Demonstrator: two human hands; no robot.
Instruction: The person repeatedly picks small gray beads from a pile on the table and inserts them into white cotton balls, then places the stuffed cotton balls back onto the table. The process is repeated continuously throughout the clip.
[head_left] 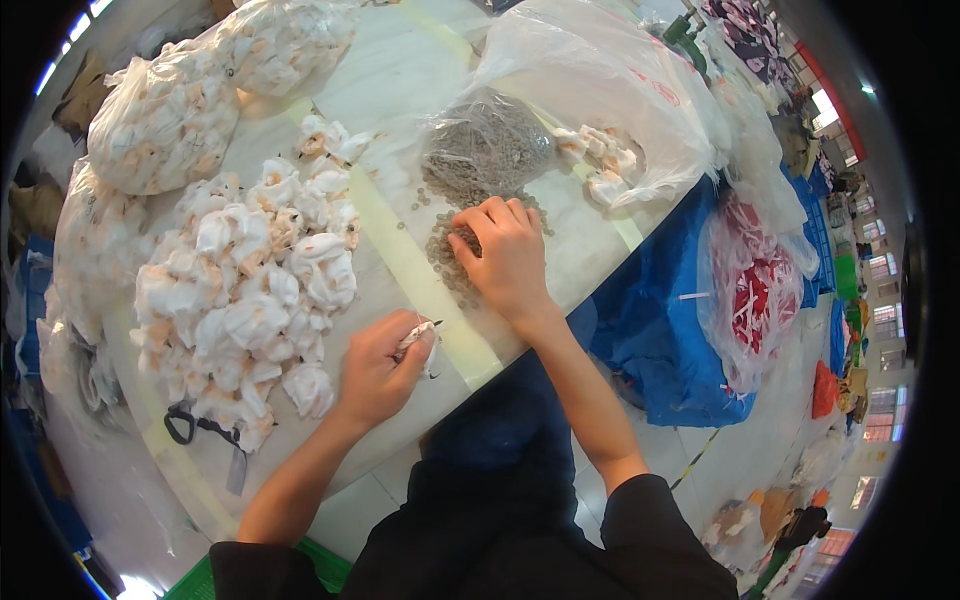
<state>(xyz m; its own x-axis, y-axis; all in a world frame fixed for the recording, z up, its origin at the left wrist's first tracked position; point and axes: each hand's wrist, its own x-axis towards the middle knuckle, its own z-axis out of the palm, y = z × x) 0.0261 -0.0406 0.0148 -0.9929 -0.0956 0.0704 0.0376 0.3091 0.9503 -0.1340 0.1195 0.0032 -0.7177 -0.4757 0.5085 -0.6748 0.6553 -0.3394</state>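
My left hand (385, 365) is closed on a small crumpled white fabric piece (415, 340) with a thin dark tip poking out. To its left is a heap of similar white fluffy pieces (250, 300), some with tan patches. My right hand (508, 255) rests over a spread of small grey-brown discs (437, 250), its fingers bent and the thumb apart from them. Its fingertips are at the discs; whether one lies under them is hidden. The discs trail from a clear plastic bag (490, 140) full of them, just beyond the hand.
The pale table (400, 270) carries yellowish tape strips. Filled clear bags (165, 125) stand at the far left; black-handled scissors (190, 425) lie near the heap. At the far right, a large clear bag (590, 70) holds white pieces. A blue sack (660, 350) stands beside the table.
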